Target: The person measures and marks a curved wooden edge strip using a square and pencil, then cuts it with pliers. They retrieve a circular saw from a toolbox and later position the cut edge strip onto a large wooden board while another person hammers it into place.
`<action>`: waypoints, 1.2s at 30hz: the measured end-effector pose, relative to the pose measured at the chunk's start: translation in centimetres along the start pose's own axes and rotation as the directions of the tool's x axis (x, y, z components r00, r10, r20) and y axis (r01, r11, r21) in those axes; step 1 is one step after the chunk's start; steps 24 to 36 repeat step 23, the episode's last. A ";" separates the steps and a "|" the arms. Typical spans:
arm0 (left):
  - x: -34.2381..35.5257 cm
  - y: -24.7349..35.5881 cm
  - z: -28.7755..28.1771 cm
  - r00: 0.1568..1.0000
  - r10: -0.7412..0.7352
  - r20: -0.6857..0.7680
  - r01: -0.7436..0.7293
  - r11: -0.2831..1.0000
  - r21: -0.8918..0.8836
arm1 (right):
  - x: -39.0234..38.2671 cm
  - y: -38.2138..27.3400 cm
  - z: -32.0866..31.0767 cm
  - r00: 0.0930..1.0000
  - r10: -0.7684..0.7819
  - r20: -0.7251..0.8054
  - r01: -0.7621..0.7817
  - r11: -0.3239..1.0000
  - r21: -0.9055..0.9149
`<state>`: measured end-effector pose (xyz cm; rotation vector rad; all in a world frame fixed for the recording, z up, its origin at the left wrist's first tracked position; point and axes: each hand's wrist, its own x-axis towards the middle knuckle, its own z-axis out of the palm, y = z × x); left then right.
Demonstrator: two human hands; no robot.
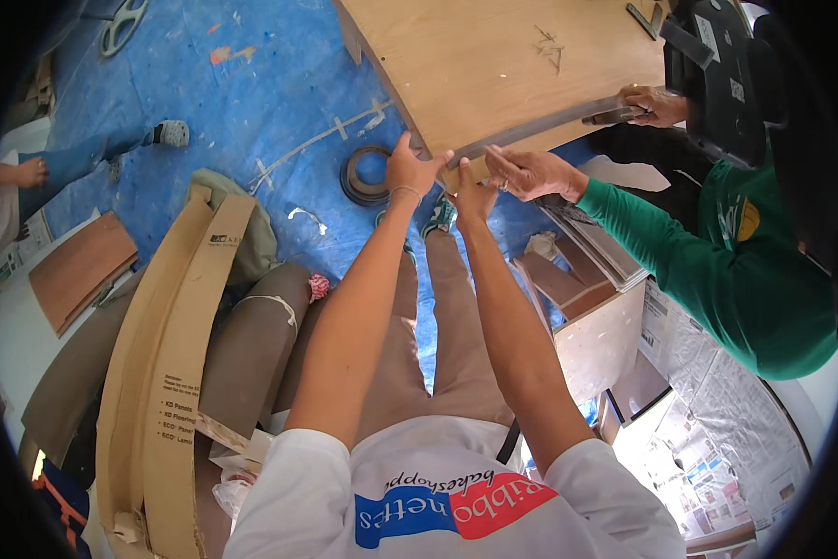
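Observation:
A wooden board [512, 65] with a grey-brown edge strip [540, 129] along its near side lies in front of me. My left hand [411, 172] grips the board's near left corner, forefinger along the side and thumb by the strip's end. Beside it, my right hand [473, 197] is closed on the strip's end with the thumb up; its other fingers are mostly hidden. A co-worker's hand [529, 174] touches the strip just right of mine. That person's other hand [658, 105] holds a dark hand tool [614, 116] against the strip.
Several nails or screws [549, 48] lie on the board. A dark coil [367, 175] rests on the blue floor sheet [288, 112] by my feet. Long cardboard [172, 373] and brown rolls [260, 345] stand at left. An open wooden box [591, 326] is at right. Another person's leg [93, 154] shows far left.

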<state>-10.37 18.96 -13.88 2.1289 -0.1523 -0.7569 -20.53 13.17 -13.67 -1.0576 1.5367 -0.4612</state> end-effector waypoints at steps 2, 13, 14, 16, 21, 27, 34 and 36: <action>0.6 -0.1 0.2 0.998 0.033 0.057 -0.034 0.999 0.022 | 1.3 2.4 -0.1 0.994 -0.103 0.021 0.104 0.992 -0.077; 0.7 0.0 -0.2 0.997 -0.047 0.060 0.047 0.999 -0.012 | -9.2 8.9 -2.8 0.937 0.021 0.348 0.153 0.872 -0.465; 0.8 -0.1 -0.5 0.996 -0.048 0.075 0.050 0.998 -0.030 | -10.2 9.2 -3.7 0.920 0.055 0.388 0.161 0.848 -0.505; 0.9 0.1 -0.6 0.994 -0.042 0.103 0.048 0.997 -0.054 | -11.0 12.1 -6.1 0.893 0.129 0.431 0.140 0.830 -0.539; 0.9 -0.2 -0.4 0.993 -0.031 0.117 0.036 0.998 -0.047 | -10.3 17.6 -12.0 0.882 0.300 0.364 -0.020 0.795 -0.607; 0.9 -0.5 -0.5 0.995 -0.034 0.091 0.036 0.999 -0.026 | -10.7 17.0 -12.9 0.860 0.368 0.354 -0.071 0.773 -0.630; 0.9 -0.5 -0.5 0.995 -0.034 0.091 0.036 0.999 -0.026 | -10.7 17.0 -12.9 0.860 0.368 0.354 -0.071 0.773 -0.630; 0.9 -0.5 -0.5 0.995 -0.034 0.091 0.036 0.999 -0.026 | -10.7 17.0 -12.9 0.860 0.368 0.354 -0.071 0.773 -0.630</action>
